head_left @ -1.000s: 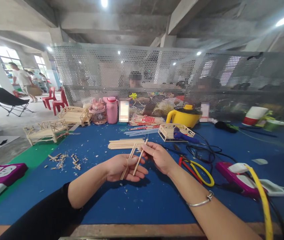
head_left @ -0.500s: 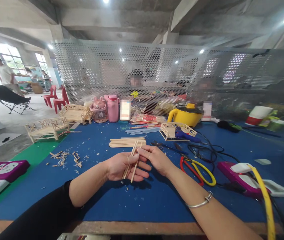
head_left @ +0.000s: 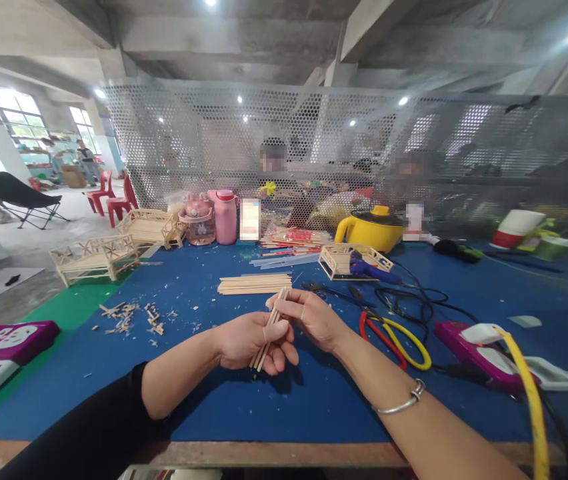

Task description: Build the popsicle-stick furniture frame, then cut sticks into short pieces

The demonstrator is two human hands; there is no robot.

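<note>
A few thin wooden sticks (head_left: 263, 355) lie side by side, slanting across my left hand (head_left: 251, 339), whose thumb presses them against its curled fingers. The thumb and fingers of my right hand (head_left: 311, 320) pinch the upper part of the same sticks. Just beyond my hands, a row of similar loose wooden sticks (head_left: 251, 285) rests on the blue mat (head_left: 204, 407). To the right of my right hand are pliers with red and yellow handles (head_left: 407, 343).
A small wooden frame (head_left: 334, 263) with a blue glue gun (head_left: 375, 270) stands behind the pliers, cables trailing right. Wood scraps (head_left: 129, 317) are scattered left. Wooden models (head_left: 97, 257), a pink bottle (head_left: 225, 217) and a yellow pot (head_left: 377, 230) line the back. A purple power strip (head_left: 484, 360) sits right.
The sticks, spread apart before, are now gathered close together. My left fingers have curled in around them, and my right hand has closed on their upper part.
</note>
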